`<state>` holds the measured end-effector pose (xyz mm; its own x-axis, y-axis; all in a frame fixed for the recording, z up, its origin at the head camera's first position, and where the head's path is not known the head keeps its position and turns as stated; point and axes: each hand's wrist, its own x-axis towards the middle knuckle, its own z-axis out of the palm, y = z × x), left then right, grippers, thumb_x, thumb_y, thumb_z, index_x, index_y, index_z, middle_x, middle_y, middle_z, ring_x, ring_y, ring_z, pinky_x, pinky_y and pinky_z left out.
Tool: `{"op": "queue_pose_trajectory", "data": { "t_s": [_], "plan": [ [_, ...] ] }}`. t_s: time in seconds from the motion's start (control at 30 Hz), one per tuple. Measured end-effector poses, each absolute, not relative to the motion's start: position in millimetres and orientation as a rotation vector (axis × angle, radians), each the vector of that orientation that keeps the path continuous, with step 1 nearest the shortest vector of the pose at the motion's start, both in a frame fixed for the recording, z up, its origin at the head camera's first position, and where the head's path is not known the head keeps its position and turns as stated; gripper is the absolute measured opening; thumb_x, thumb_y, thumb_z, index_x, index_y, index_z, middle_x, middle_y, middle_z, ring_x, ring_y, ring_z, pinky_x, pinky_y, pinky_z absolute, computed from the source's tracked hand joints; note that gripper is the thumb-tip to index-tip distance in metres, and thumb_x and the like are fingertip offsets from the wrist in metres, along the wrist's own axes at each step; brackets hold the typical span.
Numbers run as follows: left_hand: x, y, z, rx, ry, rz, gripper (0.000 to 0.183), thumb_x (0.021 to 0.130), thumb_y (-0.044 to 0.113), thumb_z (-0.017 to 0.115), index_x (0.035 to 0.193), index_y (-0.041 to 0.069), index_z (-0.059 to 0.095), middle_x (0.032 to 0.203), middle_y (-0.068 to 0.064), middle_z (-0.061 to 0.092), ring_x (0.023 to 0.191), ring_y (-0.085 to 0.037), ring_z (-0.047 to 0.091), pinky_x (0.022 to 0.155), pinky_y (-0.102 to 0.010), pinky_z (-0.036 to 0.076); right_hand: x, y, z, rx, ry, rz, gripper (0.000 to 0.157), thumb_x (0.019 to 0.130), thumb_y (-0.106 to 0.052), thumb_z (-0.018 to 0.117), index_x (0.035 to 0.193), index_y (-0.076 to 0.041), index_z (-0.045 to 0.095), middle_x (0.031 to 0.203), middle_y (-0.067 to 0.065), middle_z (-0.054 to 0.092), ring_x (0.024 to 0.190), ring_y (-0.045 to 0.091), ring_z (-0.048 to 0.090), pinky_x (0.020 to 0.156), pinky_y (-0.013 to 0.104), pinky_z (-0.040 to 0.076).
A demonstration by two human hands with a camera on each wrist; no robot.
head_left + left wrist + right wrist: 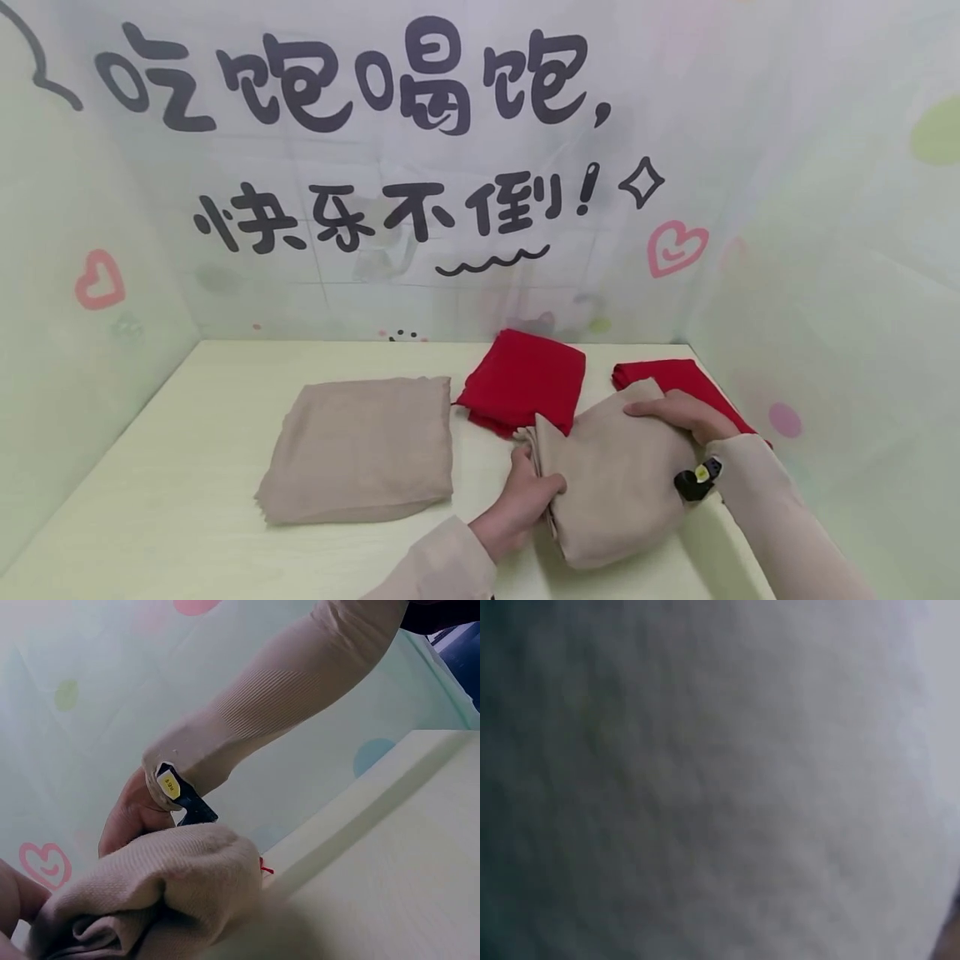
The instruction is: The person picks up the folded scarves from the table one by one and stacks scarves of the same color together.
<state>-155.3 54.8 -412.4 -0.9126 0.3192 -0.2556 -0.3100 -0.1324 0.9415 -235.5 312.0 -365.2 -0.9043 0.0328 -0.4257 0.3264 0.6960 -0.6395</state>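
Observation:
A folded beige cloth [618, 487], several layers thick, is held up tilted between both hands. My left hand [519, 504] grips its left edge, thumb on the front face and fingers hidden behind the layers. At the upper right edge my right hand [686, 415] holds it with the thumb over the front; the other fingers are hidden behind. From the left wrist, the bundle [187, 881] shows rolled, creased folds, with the right hand [131, 817] behind it. Blurred cloth [735, 780] fills nearly all of the right wrist view.
A second beige cloth [363, 450] lies folded flat on the table [165, 467], left of the hands. One folded red cloth [528, 379] lies behind the held bundle, another [671, 373] behind the right hand. Printed fabric walls [847, 275] enclose the table at back and sides.

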Motion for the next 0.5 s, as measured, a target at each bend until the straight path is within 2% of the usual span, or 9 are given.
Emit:
{"op": "queue_pose_trajectory", "data": {
  "t_s": [0.13, 0.33, 0.5],
  "plan": [
    [-156.0, 53.5, -404.7, 0.009, 1.743, 2.124, 0.071, 0.076, 0.001, 0.051, 0.137, -0.002, 0.016, 0.134, -0.024, 0.036, 0.118, -0.032, 0.046, 0.096, -0.043, 0.043, -239.0, 310.0, -357.6, 0.306, 2.521, -1.069, 0.063, 0.079, -0.05, 0.069, 0.116, -0.001, 0.054, 0.103, 0.01, 0.063, 0.091, 0.022, 0.06, 0.079, 0.037, 0.051],
    [-153.1, 52.1, -395.5, 0.069, 1.711, 2.217, 0.067, 0.075, 0.0, 0.05, 0.136, 0.001, 0.019, 0.133, -0.021, 0.037, 0.117, -0.029, 0.046, 0.094, -0.037, 0.042, -241.3, 307.5, -348.4, 0.278, 2.532, -1.093, 0.061, 0.08, -0.051, 0.067, 0.113, -0.001, 0.054, 0.101, 0.01, 0.062, 0.089, 0.021, 0.06, 0.078, 0.037, 0.051],
    [-148.8, 52.6, -389.4, 0.081, 1.667, 2.251, 0.068, 0.074, 0.001, 0.049, 0.134, 0.001, 0.018, 0.134, -0.021, 0.036, 0.116, -0.028, 0.046, 0.093, -0.035, 0.042, -240.2, 306.9, -341.4, 0.252, 2.517, -1.066, 0.069, 0.081, -0.053, 0.065, 0.123, 0.0, 0.048, 0.114, 0.013, 0.056, 0.101, 0.024, 0.055, 0.085, 0.04, 0.047]
  ]
}}
